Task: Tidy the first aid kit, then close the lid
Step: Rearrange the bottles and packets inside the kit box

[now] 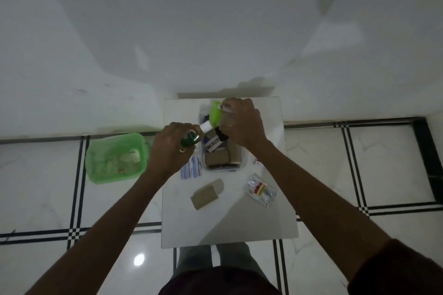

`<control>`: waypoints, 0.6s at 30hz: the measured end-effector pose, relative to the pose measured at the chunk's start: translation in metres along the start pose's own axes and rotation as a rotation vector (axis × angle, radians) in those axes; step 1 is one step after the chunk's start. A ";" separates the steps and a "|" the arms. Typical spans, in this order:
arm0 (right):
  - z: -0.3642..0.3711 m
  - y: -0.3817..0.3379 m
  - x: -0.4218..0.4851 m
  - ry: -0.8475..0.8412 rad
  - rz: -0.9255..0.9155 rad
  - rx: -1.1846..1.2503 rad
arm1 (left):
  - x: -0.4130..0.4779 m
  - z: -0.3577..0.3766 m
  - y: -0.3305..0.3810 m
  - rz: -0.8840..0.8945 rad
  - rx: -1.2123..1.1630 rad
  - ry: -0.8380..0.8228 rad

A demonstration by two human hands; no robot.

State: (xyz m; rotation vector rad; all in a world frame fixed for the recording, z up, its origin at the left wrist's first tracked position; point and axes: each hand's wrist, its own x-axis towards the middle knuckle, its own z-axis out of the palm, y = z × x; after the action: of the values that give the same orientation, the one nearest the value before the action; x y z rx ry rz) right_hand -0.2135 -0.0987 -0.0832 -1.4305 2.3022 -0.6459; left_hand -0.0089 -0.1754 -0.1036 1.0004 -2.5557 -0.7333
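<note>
The first aid kit (242, 163) is a clear plastic box on a small white table (227, 227), holding brown packets and a dark box with a white label. Its green-edged lid (215, 112) stands raised behind it. My left hand (171, 148) is closed around a small green bottle (189, 140) with a white cap, just left of the box. My right hand (242, 124) reaches over the back of the box and grips something pale near the lid; what it is stays hidden. Antiseptic packets (191, 167), a tan bandage (207, 194) and a pill strip (260, 190) lie on the table.
A green plastic basket (115, 158) with scraps of paper sits on the tiled floor left of the table. A white wall rises right behind the table. My legs stand at the table's near edge.
</note>
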 end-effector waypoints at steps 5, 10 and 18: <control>0.007 0.018 0.016 -0.160 -0.123 -0.269 | 0.014 0.015 0.014 0.205 0.221 -0.243; 0.020 0.031 0.015 -0.017 -0.244 -0.439 | 0.035 0.043 0.032 0.282 0.300 -0.349; 0.022 0.040 0.010 -0.016 -0.141 -0.331 | 0.030 0.069 0.031 0.161 0.338 -0.281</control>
State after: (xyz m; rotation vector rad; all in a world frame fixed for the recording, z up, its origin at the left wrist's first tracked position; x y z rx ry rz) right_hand -0.2359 -0.0970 -0.1238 -1.7482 2.3941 -0.2962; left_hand -0.0775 -0.1525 -0.1402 0.8170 -3.0359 -0.4310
